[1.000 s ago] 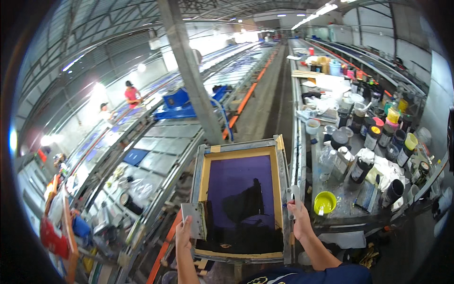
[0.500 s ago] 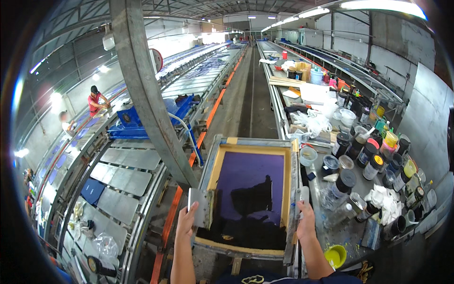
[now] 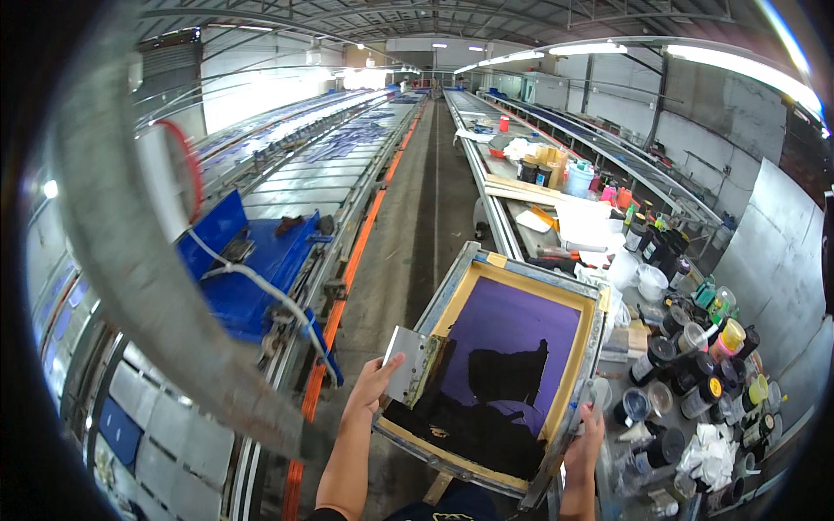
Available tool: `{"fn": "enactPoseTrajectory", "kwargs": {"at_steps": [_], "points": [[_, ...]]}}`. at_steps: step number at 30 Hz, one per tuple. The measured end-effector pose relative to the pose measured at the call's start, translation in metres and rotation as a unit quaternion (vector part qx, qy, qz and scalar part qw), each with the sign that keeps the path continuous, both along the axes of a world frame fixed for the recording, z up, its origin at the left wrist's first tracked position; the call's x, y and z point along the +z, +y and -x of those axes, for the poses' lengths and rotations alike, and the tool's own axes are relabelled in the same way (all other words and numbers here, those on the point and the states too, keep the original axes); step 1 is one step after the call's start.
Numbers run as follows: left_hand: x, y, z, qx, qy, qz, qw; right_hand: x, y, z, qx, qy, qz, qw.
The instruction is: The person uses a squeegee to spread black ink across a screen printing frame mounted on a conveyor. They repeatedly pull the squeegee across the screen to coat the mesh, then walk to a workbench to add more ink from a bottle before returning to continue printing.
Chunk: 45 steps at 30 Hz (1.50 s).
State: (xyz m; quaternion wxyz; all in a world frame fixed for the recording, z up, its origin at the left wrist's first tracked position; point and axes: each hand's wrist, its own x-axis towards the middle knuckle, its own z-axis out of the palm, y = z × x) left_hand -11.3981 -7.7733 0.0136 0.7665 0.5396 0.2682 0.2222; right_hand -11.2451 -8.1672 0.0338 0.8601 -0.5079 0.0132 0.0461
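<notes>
A screen-printing frame (image 3: 596, 339) with a tan border, purple mesh (image 3: 511, 317) and black ink patches hangs in front of me, angled with its top leaning right. My left hand (image 3: 379, 375) is closed on a silver metal plate (image 3: 404, 353) with an ink-smeared edge, which lies over the frame's left side; whether these fingers also grip the frame is hidden. My right hand (image 3: 584, 438) is closed on a pale grey piece (image 3: 596, 395) at the frame's right edge. Both forearms reach in from below.
A grey column (image 3: 139, 243) stands very near on the left, beside blue equipment (image 3: 252, 304) with a hose. A long rail table (image 3: 330, 148) runs ahead left. At right, a bench (image 3: 634, 382) holds several ink containers, white rags and boards. An aisle (image 3: 417, 200) lies between.
The column has come much nearer and further left. The frame, with both hands, has shifted right and turned clockwise. The co-workers seen earlier at left are out of sight.
</notes>
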Motion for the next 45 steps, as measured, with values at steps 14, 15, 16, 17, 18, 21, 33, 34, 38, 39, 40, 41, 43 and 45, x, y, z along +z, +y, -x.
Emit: {"fn": "enactPoseTrajectory", "kwargs": {"at_steps": [14,15,16,17,18,21,33,34,38,39,40,41,43,45], "points": [[0.003,0.336,-0.256,0.109,0.018,-0.023,0.994,-0.023,0.377,-0.33,0.123,0.019,-0.025,0.992],[0.004,0.356,-0.263,0.131,0.014,-0.011,0.991,-0.026,0.409,-0.35,0.146,0.01,-0.004,0.989],[0.004,0.377,-0.276,0.147,0.009,0.004,0.989,-0.029,0.439,-0.372,0.169,0.022,-0.005,0.985],[0.006,0.4,-0.292,0.164,0.037,0.003,0.986,-0.029,0.467,-0.395,0.178,0.01,0.008,0.984],[0.004,0.424,-0.304,0.187,0.067,0.001,0.98,-0.029,0.5,-0.417,0.193,0.001,0.018,0.981],[-0.024,0.517,-0.365,0.209,0.05,-0.029,0.976,-0.024,0.599,-0.493,0.214,0.006,0.036,0.976],[0.023,0.838,-0.668,0.106,0.047,0.001,0.993,0.026,0.852,-0.722,0.123,0.057,0.016,0.991],[0.024,0.859,-0.701,0.088,0.052,0.002,0.995,0.018,0.866,-0.744,0.102,0.071,0.018,0.992],[0.036,0.945,-0.836,0.061,0.093,-0.032,0.993,-0.002,0.943,-0.841,0.063,0.104,-0.003,0.993],[0.04,0.967,-0.868,0.062,0.102,-0.051,0.992,0.003,0.965,-0.866,0.077,0.088,-0.015,0.993],[0.039,0.992,-0.899,0.052,0.106,-0.067,0.991,-0.006,0.988,-0.896,0.07,0.08,-0.016,0.994],[0.038,1.017,-0.926,0.043,0.116,-0.081,0.989,-0.017,1.009,-0.927,0.063,0.078,-0.013,0.995],[0.039,1.062,-0.98,0.043,0.11,-0.091,0.989,-0.019,1.058,-0.992,0.063,0.069,-0.01,0.996],[0.051,1.104,-1.032,0.07,0.076,-0.09,0.991,0.003,1.112,-1.057,0.046,0.052,-0.01,0.998]]}}
